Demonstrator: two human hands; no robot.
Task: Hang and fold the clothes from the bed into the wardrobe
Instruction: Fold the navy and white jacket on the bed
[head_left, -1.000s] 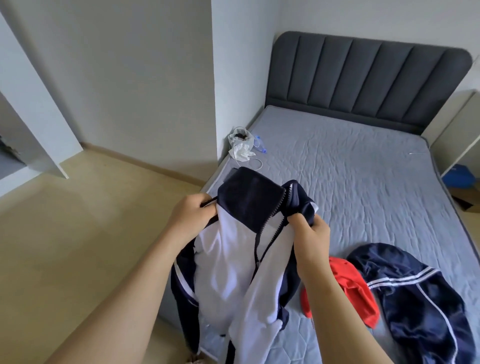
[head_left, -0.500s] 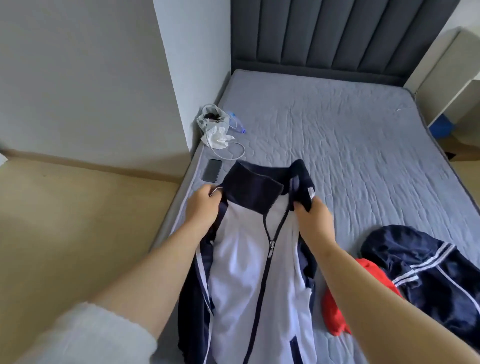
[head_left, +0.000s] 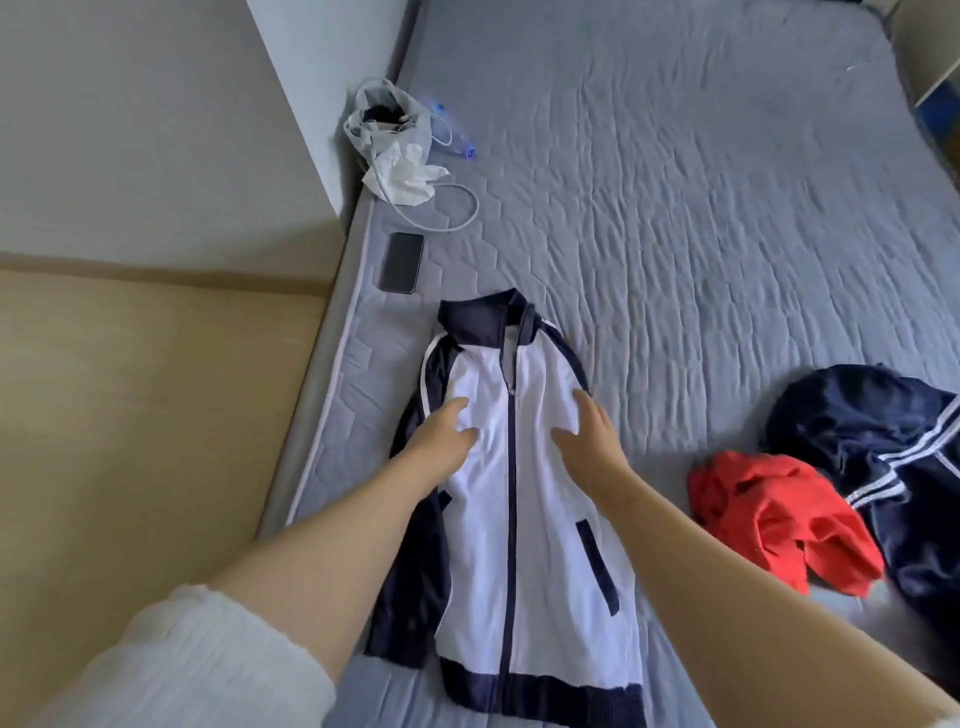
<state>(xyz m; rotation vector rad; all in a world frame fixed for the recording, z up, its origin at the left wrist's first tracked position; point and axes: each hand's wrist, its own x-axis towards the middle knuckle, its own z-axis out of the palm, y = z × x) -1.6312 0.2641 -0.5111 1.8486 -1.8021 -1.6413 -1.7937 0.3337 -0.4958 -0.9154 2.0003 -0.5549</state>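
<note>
A white and navy zip jacket (head_left: 519, 530) lies front up and zipped near the left edge of the grey bed (head_left: 675, 208), collar pointing away from me. My left hand (head_left: 441, 431) rests flat on its left chest with fingers straight. My right hand (head_left: 587, 431) lies flat on the right chest, fingers spread. To the right, a crumpled red garment (head_left: 779, 519) lies on the mattress. Beside it sits a bunched navy garment with white stripes (head_left: 893, 467). The wardrobe is out of view.
A black phone (head_left: 401, 262) lies near the bed's left edge beyond the jacket. Further back sit a white plastic bag (head_left: 387, 124), a crumpled tissue, a white cable (head_left: 457, 218) and a clear bottle (head_left: 452, 140). Wooden floor (head_left: 130, 415) and a wall lie to the left.
I have laid the jacket down flat on the bed. Both hands let go of the collar and moved down onto the chest, now flat. The camera has tilted down.
</note>
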